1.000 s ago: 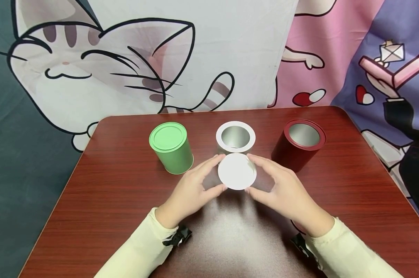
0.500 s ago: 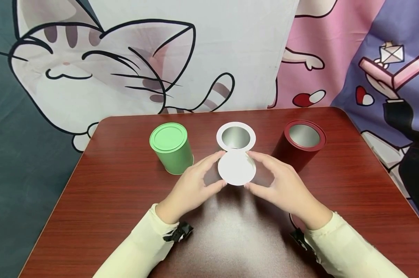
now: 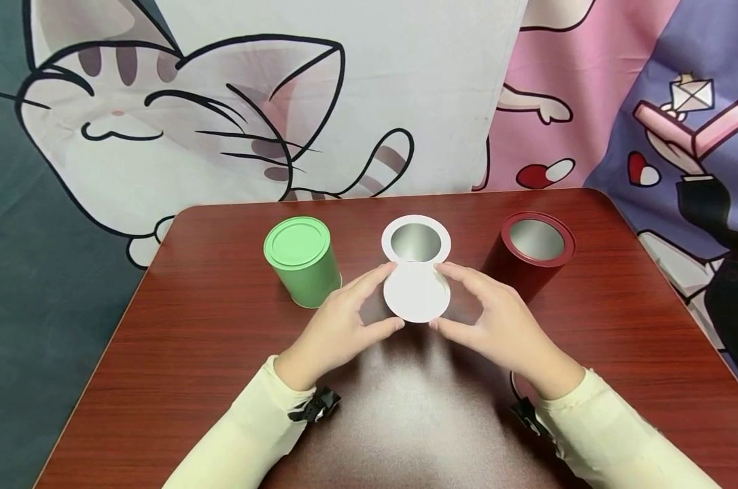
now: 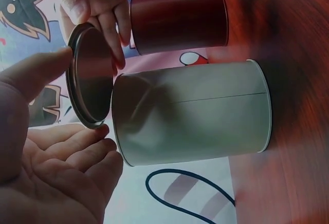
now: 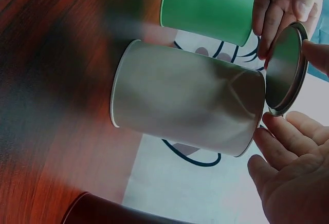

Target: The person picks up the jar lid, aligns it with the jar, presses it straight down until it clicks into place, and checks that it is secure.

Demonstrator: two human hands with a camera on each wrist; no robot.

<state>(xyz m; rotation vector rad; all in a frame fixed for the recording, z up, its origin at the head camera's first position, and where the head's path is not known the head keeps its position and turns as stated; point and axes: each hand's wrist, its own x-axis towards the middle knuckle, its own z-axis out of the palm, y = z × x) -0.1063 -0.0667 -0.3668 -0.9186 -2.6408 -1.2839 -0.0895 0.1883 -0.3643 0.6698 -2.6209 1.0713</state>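
Observation:
A round lid (image 3: 416, 293), white on top with a shiny metal underside (image 4: 95, 77), is pinched at its edge by both hands. My left hand (image 3: 340, 326) holds the left side, thumb at the near edge and fingertips at the far edge. My right hand (image 3: 497, 324) mirrors it on the right. Just beyond stands an open white can (image 4: 190, 116), upright on the table, its silvery inside showing in the head view. The lid's far edge is right at the can's front rim (image 3: 386, 241), and the lid tilts down toward its near side.
A green can (image 3: 304, 261) with a green lid on top stands on the left of the brown wooden table (image 3: 191, 326). An open dark red can (image 3: 516, 265) stands on the right. Behind the table hangs a cartoon-printed curtain (image 3: 442, 81).
Both hands have carried the lid slightly forward, toward the white can, and its visible face has become a little flatter in the head view. The three cans have stayed in place.

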